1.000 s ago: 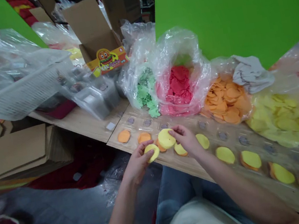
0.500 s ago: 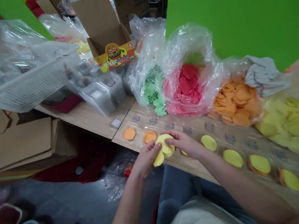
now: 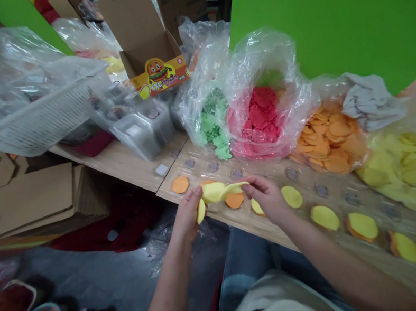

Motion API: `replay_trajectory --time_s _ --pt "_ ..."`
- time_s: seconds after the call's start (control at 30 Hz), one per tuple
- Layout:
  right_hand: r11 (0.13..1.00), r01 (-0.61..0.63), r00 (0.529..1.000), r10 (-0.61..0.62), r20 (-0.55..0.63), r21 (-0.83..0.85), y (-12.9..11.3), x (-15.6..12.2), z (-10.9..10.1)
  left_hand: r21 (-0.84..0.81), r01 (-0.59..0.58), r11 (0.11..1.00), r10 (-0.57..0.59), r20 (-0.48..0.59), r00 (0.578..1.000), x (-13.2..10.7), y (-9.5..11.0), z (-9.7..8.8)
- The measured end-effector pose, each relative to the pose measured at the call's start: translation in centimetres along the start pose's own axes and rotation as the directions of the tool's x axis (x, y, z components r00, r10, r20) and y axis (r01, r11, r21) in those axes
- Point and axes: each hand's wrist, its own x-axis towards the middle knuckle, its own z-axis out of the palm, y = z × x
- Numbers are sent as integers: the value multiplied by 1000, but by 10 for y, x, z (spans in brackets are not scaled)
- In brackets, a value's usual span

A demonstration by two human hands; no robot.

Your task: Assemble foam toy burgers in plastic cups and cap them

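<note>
A soft yellow foam disc (image 3: 214,192) is bent and drawn out between my left hand (image 3: 188,215) and my right hand (image 3: 266,199), and each hand pinches one side of it. A lower flap hangs by my left thumb. Below the disc, an orange foam disc (image 3: 234,200) lies in the clear plastic tray (image 3: 272,179), close to my right hand. Another orange disc (image 3: 180,184) sits further left. To the right, a row of yellow discs (image 3: 325,218) lies in the tray's hollows, some on orange discs.
Open plastic bags hold green pieces (image 3: 213,127), red pieces (image 3: 262,119), orange discs (image 3: 331,147) and yellow discs (image 3: 408,174) along the wooden table (image 3: 130,172). Behind stand a white basket (image 3: 31,114), plastic tubs and a burger-printed carton (image 3: 156,76).
My hands have moved apart, and the yellow foam, bunched between them before, is now pulled out wide. An orange disc below it has come into view.
</note>
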Motion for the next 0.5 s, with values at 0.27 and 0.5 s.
replay_trajectory --time_s 0.27,0.5 --pt "948 206 962 -152 225 -241 -16 0 3 54 214 975 -220 232 947 -5 5 17" --pt "725 480 876 -360 321 -494 -8 -10 6 207 62 976 -103 194 976 -4 -6 19"
